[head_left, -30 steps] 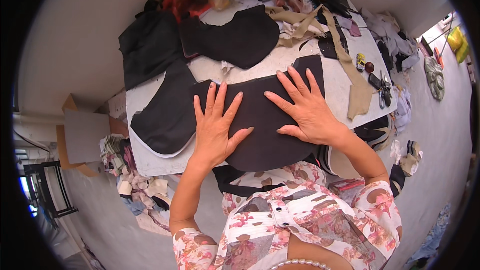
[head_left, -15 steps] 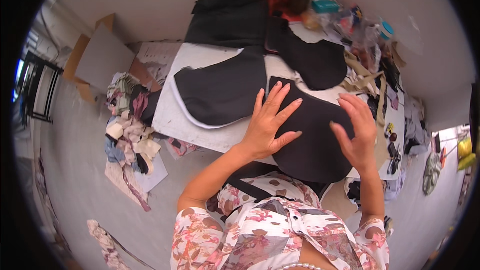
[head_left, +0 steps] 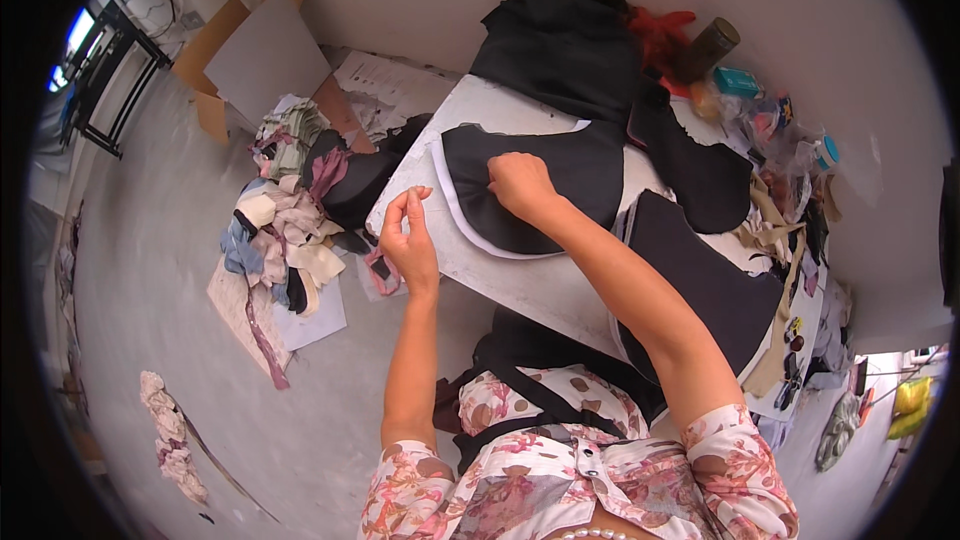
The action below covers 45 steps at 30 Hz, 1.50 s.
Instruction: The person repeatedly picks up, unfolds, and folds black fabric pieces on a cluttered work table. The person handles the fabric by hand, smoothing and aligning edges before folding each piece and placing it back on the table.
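Note:
On the white table (head_left: 400,190) lies a curved black fabric piece (head_left: 590,180) over a white layer that shows along its rounded left and near edge. My right hand (head_left: 522,185) reaches across to it and rests over its middle, fingers curled closed; whatever they grip is hidden. At the table's left edge, beside that piece, my left hand (head_left: 408,240) is raised with thumb and fingertips pinched together. Anything between them is too small to make out. A second black piece (head_left: 700,270) lies under my right forearm, partly covered by it.
Stacked black fabric (head_left: 560,50) fills the far end of the table, with another cut black piece (head_left: 705,170) to its right. A jar (head_left: 712,48), bags and scraps crowd the right side. Cloth scraps (head_left: 290,230) and a cardboard box (head_left: 265,60) are on the floor at left.
Both hands have left the right-hand black piece and moved left. My right hand now lies over the left piece; my left hand is at the table edge. Their spread fingers have closed.

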Each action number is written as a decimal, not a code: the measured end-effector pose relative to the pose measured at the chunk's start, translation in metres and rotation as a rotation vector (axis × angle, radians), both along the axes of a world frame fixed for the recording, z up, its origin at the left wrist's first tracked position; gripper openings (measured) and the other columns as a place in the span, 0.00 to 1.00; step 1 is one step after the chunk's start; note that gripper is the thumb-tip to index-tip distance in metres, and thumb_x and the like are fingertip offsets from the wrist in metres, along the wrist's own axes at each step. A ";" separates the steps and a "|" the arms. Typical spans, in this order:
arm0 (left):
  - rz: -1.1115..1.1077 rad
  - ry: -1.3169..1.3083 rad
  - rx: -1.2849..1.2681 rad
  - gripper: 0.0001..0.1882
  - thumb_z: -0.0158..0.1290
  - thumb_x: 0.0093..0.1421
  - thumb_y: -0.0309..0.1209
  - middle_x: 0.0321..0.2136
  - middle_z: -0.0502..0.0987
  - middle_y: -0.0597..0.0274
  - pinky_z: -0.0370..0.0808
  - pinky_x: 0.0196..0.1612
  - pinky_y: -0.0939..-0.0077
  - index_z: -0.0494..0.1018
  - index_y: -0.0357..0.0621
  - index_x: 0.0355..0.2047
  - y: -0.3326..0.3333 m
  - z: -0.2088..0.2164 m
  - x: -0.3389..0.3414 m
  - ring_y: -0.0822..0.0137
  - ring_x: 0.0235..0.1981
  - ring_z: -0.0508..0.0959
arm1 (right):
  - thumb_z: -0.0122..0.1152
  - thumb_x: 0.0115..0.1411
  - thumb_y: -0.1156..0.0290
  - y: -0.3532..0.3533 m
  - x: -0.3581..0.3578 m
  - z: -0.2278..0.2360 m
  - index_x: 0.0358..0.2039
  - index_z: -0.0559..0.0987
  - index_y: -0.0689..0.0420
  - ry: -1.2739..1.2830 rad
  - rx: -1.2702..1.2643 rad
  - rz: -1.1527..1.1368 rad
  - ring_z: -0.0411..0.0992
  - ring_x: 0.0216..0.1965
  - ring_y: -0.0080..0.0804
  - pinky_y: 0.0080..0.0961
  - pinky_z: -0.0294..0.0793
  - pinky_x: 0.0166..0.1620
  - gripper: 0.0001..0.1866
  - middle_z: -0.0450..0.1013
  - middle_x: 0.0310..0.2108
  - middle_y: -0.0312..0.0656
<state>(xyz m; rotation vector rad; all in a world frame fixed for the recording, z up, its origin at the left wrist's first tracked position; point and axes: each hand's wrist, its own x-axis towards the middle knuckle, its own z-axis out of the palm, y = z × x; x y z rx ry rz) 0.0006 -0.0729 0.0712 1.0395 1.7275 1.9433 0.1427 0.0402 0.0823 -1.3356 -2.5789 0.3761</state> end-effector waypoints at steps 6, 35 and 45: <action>-0.074 0.119 -0.050 0.12 0.49 0.65 0.32 0.40 0.80 0.54 0.70 0.50 0.72 0.77 0.37 0.40 0.030 -0.013 -0.012 0.62 0.44 0.77 | 0.59 0.51 0.74 0.002 0.006 0.001 0.27 0.81 0.60 0.062 -0.078 0.023 0.76 0.35 0.50 0.41 0.74 0.38 0.05 0.77 0.29 0.51; -0.917 0.271 0.025 0.18 0.56 0.60 0.39 0.47 0.76 0.56 0.69 0.53 0.69 0.76 0.41 0.47 0.020 0.102 0.088 0.62 0.50 0.74 | 0.57 0.58 0.76 -0.052 0.233 0.214 0.33 0.74 0.62 1.068 -0.103 0.067 0.70 0.32 0.16 0.17 0.71 0.37 0.04 0.73 0.30 0.31; -1.108 -0.451 0.011 0.24 0.53 0.64 0.46 0.42 0.78 0.61 0.70 0.47 0.79 0.74 0.35 0.48 0.002 0.140 0.120 0.74 0.42 0.75 | 0.62 0.49 0.72 -0.121 0.179 0.171 0.26 0.69 0.55 0.313 0.605 0.327 0.70 0.26 0.36 0.30 0.69 0.30 0.09 0.66 0.23 0.36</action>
